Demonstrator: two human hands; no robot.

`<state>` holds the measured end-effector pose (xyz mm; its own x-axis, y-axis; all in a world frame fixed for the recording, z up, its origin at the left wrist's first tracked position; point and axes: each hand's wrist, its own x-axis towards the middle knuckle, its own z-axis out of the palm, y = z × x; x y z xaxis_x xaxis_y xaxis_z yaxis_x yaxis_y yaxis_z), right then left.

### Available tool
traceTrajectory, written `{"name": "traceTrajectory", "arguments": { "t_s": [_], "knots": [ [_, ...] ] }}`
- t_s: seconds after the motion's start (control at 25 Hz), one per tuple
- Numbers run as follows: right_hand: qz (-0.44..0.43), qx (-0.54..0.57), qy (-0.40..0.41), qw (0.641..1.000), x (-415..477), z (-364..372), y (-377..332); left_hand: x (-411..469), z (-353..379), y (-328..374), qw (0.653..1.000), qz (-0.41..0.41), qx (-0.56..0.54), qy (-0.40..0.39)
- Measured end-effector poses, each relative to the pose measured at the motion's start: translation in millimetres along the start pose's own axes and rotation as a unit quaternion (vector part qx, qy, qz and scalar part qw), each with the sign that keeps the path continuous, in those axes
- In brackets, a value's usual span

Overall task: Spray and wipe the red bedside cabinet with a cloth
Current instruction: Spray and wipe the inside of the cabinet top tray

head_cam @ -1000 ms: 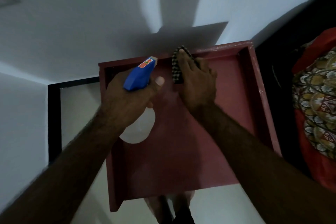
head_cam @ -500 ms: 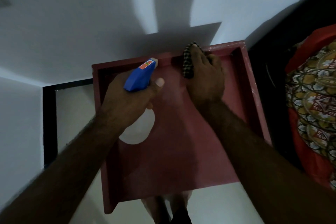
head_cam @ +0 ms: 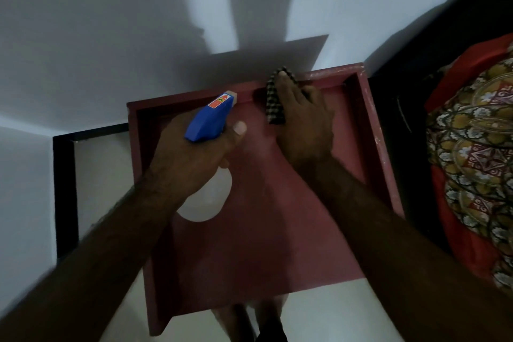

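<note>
Though the light is poor, the layout reads OK. Left hand (head_cam: 191, 158) is clenched round the spray bottle (head_cam: 208, 122), nozzle aimed at the back rim. Its white body is mostly hidden under the hand. Right hand (head_cam: 302, 125) presses the checked cloth (head_cam: 273, 103) against the back rim of the red cabinet (head_cam: 372, 125), index finger laid over it. Thumb is hidden and most of the cloth is covered. Cabinet sits against the wall (head_cam: 111, 22). Patterned bed cover (head_cam: 472, 147) is cut off at the right. Feet (head_cam: 224, 322) below the front edge are blurry.
</note>
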<state>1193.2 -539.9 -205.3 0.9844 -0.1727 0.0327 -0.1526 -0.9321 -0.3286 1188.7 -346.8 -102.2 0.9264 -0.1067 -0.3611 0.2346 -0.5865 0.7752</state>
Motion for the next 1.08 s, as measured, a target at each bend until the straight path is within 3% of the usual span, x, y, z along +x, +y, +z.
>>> {"name": "traceTrajectory", "arguments": {
  "t_s": [0.08,0.24,0.4,0.56,0.72,0.88,1.08],
  "knots": [
    [-0.025,-0.018,0.0,1.0,3.7,-3.0,11.3,1.3,0.8,1.2,1.0,-0.002,-0.01,0.002],
    [0.074,-0.017,0.041,0.996,7.0,-7.4,21.2,4.2,3.8,2.3,1.0,-0.001,-0.019,0.001],
    [-0.018,-0.038,0.016,0.999,6.2,-6.3,21.1,6.9,7.3,6.2,1.0,0.011,-0.023,-0.014],
    [0.093,-0.005,0.037,0.995,11.1,-10.5,35.0,10.4,12.5,5.5,0.999,0.028,-0.014,-0.023],
    [0.019,-0.012,0.023,0.999,6.9,-8.5,32.4,12.7,15.5,6.6,0.999,0.021,-0.018,-0.03],
    [0.106,-0.004,0.042,0.993,12.5,-15.0,45.1,14.3,20.1,3.1,0.999,0.024,-0.028,-0.035],
    [0.04,-0.031,0.021,0.998,7.6,-16.5,38.5,14.0,25.1,5.7,0.998,0.03,-0.027,-0.043]
  ]
}}
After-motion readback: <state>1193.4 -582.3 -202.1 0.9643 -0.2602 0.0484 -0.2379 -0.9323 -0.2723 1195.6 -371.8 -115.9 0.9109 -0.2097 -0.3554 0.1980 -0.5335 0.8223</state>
